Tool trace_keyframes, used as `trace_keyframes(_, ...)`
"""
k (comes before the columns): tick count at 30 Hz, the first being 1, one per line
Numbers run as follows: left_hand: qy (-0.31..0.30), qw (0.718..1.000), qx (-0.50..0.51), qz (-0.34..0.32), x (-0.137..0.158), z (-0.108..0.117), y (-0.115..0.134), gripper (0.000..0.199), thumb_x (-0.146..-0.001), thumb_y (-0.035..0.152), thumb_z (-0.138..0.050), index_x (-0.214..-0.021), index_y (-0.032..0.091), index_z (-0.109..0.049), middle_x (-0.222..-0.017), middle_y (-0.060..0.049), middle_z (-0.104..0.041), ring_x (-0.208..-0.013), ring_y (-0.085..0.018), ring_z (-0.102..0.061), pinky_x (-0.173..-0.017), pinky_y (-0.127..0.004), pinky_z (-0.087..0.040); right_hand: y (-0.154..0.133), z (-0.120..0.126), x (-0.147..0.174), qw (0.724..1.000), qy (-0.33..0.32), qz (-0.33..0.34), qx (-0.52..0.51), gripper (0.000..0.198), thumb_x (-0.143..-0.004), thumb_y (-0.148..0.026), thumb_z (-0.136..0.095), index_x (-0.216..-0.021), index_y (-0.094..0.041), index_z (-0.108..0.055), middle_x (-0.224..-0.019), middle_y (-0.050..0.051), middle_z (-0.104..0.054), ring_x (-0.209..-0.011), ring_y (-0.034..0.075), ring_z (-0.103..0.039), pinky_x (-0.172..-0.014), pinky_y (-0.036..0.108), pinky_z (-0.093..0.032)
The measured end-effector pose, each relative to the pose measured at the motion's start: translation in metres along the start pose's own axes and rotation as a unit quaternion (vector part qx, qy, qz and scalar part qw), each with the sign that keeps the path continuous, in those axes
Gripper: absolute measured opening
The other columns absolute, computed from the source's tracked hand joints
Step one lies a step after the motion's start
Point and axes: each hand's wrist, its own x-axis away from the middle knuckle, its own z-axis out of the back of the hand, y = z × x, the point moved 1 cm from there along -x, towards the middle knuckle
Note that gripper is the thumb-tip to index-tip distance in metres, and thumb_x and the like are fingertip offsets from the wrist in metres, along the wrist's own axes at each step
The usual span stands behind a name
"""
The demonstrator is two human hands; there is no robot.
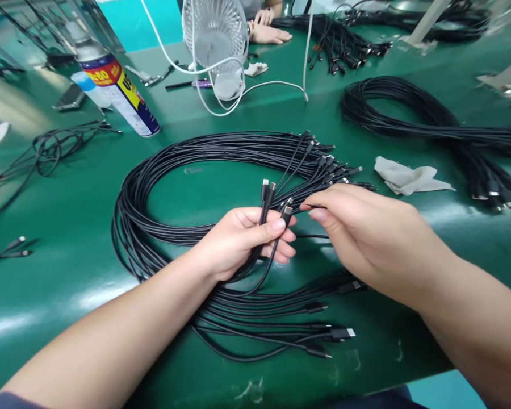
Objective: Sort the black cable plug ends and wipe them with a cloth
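Several black USB cable ends (286,212) stick up from my left hand (255,236), which is closed around them with the thumb pressed on one plug. Just to the right, my right hand (361,233) has thumb and forefinger pinched together; a thin dark piece shows at the fingertips, too little of it to name. Beneath both hands lies a large coil of black cables (153,176). Its upper plugs (332,170) fan out behind my right hand, and more loose plugs (343,334) spread over the table nearer to me.
A spray can (119,91) and a white fan (215,34) stand behind the coil. Another cable coil (409,108) and a crumpled cloth (409,177) lie at the right. Loose cables (51,147) are at the left. Across the green table (68,216) rest another person's hands (268,33).
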Motion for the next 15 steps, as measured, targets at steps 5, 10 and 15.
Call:
trace_keyframes(5,-0.006,1.0,-0.002,-0.005,0.0,-0.001,0.0,0.017,-0.07,0.023,-0.081,-0.073,0.011,-0.069,-0.067,-0.001,-0.071,-0.055,-0.01,-0.067,-0.051,-0.016,-0.054,-0.01,-0.005,0.0,0.998,0.014,0.046,0.049,0.02,-0.088,-0.008,-0.046,-0.097,-0.01,-0.064,-0.086,0.009,-0.071,-0.075,0.018,-0.066,-0.066,0.027,-0.05)
trace_keyframes(10,-0.01,1.0,-0.004,-0.011,0.0,0.0,-0.001,0.018,-0.069,0.023,-0.081,-0.071,0.011,-0.068,-0.067,-0.001,-0.071,-0.055,-0.011,-0.068,-0.054,-0.019,-0.055,-0.016,-0.005,0.0,0.995,0.031,0.047,0.087,0.019,-0.088,-0.01,-0.048,-0.095,-0.01,-0.066,-0.083,0.008,-0.072,-0.071,0.018,-0.067,-0.061,0.028,-0.048)
trace_keyframes(15,-0.011,1.0,-0.003,-0.014,0.0,-0.001,-0.001,0.015,-0.071,0.022,-0.08,-0.071,0.011,-0.069,-0.068,-0.001,-0.071,-0.056,-0.01,-0.068,-0.054,-0.018,-0.055,-0.02,-0.004,0.0,0.992,0.026,0.036,0.117,0.021,-0.089,-0.011,-0.047,-0.096,-0.012,-0.067,-0.085,0.007,-0.074,-0.07,0.016,-0.067,-0.06,0.027,-0.047)
